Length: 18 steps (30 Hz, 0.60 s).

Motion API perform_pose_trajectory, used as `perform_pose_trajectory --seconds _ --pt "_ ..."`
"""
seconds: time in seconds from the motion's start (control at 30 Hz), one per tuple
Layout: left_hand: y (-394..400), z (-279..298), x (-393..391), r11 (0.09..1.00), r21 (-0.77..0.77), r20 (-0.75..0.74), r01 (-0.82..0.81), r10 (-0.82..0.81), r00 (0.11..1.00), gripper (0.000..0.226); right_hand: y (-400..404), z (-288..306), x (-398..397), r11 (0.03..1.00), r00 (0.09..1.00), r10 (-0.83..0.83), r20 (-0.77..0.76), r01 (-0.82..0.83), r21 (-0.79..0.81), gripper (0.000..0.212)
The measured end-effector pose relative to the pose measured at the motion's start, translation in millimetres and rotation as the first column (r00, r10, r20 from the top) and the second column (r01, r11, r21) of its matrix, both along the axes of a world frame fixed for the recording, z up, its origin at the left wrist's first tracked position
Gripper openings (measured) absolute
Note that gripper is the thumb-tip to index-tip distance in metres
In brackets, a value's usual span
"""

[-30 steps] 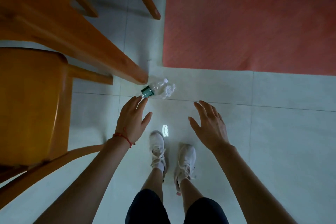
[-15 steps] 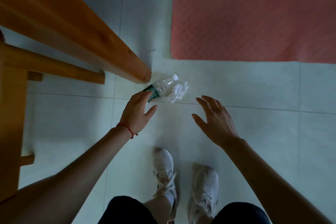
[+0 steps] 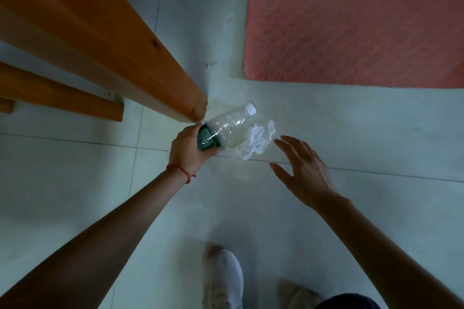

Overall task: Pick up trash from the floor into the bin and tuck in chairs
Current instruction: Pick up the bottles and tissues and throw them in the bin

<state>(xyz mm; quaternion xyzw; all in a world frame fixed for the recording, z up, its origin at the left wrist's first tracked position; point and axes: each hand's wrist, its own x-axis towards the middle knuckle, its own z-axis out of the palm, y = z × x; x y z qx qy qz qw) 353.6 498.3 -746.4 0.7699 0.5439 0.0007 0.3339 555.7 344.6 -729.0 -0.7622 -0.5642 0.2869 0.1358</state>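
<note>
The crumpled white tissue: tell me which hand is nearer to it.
Right. The right hand hovers open just beside the tissue, fingertips almost there; the left hand grips the bottle on its far side.

Left hand (image 3: pixel 188 148) covers the base of the plastic bottle (image 3: pixel 227 124). Bottle overlaps the crumpled tissue (image 3: pixel 256 142) at its 9 o'clock edge. Wooden leg (image 3: pixel 105 40) runs off frame at 10 o'clock; shoes (image 3: pixel 222 278) cut off at 6 o'clock. Label print unreadable.
</note>
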Motion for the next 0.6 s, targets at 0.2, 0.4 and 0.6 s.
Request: perform_pose_trajectory --seconds 0.2,0.4,0.6 --pt "5.2 -13.4 2.4 0.979 -0.142 0.027 -0.149 0.154 0.988 0.053 9.2 -25.4 -0.6 0.999 0.999 0.030 -0.012 -0.029 0.038 0.051" --pt "4.4 -1.7 -13.5 0.859 -0.408 0.092 -0.309 0.376 0.922 0.027 31.2 -38.1 -20.4 0.989 0.997 -0.076 -0.002 0.076 0.126 0.061" --pt "-16.2 0.7 -27.0 0.779 -0.513 0.121 -0.361 0.483 0.867 0.016 48.6 -59.2 -42.6 0.998 0.995 -0.061 0.074 0.060 0.021 0.071"
